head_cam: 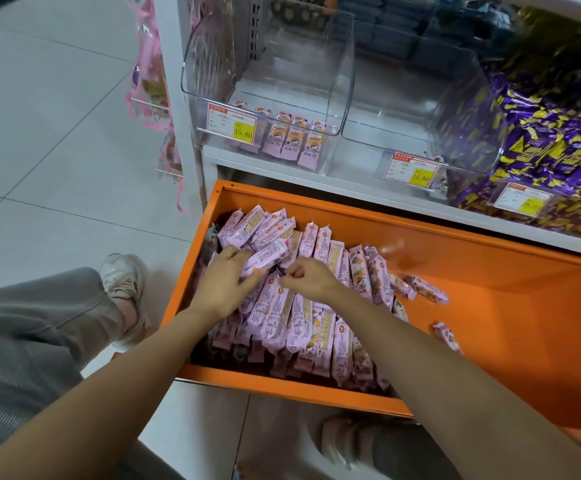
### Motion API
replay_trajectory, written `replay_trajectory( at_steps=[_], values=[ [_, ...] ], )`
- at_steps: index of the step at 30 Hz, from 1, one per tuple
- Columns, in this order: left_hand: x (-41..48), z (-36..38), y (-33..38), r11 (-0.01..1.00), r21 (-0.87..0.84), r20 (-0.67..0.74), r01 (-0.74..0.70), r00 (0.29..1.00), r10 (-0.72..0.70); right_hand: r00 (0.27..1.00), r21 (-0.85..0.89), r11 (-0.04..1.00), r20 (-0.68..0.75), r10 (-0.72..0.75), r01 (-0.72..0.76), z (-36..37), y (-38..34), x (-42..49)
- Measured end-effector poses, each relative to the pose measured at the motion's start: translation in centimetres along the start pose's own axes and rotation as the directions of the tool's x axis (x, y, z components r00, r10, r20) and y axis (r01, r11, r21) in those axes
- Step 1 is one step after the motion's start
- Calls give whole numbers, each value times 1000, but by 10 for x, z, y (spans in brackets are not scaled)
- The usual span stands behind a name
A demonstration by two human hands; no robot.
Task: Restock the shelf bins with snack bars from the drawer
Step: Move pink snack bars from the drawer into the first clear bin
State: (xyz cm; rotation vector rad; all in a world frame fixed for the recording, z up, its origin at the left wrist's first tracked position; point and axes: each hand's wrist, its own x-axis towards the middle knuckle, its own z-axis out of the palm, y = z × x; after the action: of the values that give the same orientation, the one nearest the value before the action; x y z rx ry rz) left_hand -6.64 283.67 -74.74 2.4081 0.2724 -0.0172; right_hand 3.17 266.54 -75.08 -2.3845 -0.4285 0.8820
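The pink foil-wrapped snack bars [302, 327] stood packed on end in rows in the left half of the open orange metal drawer [489, 306]. A few lay loose on its bare floor. The left hand [225, 284] reached in palm-down, fingers and thumb wrapped around one bar [264, 258] lying atop the pile. The right hand [308, 277] hovered beside it, fingers curled at the wrapper tops; whether it pinched one could not be determined. Above, a clear rigid plastic shelf bin [346, 81] held a short row of matching bars [294, 140] behind a price tag [231, 124]. The rightmost bin contained glossy purple-and-yellow packets [541, 143].
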Motion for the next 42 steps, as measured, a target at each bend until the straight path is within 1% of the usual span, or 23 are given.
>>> replay_trajectory(
  at_steps=[3,4,6,8,11,13,15,19,21,23,26,28,30,33,37,39,42],
  values=[
    [1,1,1,999,-22,18,42,999,-41,996,-178,984,89,18,-2,2,-4,1],
    [1,1,1,998,-26,21,51,998,-51,994,-192,981,106,16,5,2,-6,0],
    [0,1,1,996,-58,38,70,997,-68,991,-108,994,133,-5,20,-2,-5,-1],
    [0,2,2,984,-128,65,125,991,-117,992,61,998,120,-40,33,-9,-3,-7],
    [2,2,5,963,-193,91,189,980,-175,995,302,953,91,-49,19,-18,12,-9],
    [2,3,8,938,-260,120,228,972,-203,996,389,921,84,-33,-2,-21,19,-11],
    [3,4,11,918,-303,163,255,963,-213,998,422,907,54,-37,11,-20,20,-13],
    [2,7,10,911,-307,220,275,952,-213,999,462,886,-29,-28,38,-7,17,-14],
    [2,7,6,897,-333,244,290,946,-215,999,502,864,-29,-27,38,-7,15,-13],
    [3,7,2,875,-372,251,309,941,-225,997,539,839,-36,-67,76,-13,13,-14],
    [5,4,5,834,-437,271,336,934,-234,991,611,781,-73,-109,130,-30,9,-16],
    [6,5,11,804,-478,300,353,926,-228,988,663,733,-100,-114,152,-39,8,-16],
    [8,6,17,773,-508,333,380,914,-231,985,685,707,-127,-117,173,-45,6,-15],
    [10,7,23,741,-539,359,399,905,-226,983,697,694,-138,-120,183,-50,3,-16],
    [10,5,29,750,-557,368,356,915,-162,980,701,685,-155,-125,199,-54,2,-17],
    [10,3,33,730,-589,353,346,923,-152,977,688,695,-169,-127,209,-57,2,-16],
    [12,2,38,709,-615,320,346,931,-176,975,669,711,-181,-127,217,-61,-3,-16]
  ],
)
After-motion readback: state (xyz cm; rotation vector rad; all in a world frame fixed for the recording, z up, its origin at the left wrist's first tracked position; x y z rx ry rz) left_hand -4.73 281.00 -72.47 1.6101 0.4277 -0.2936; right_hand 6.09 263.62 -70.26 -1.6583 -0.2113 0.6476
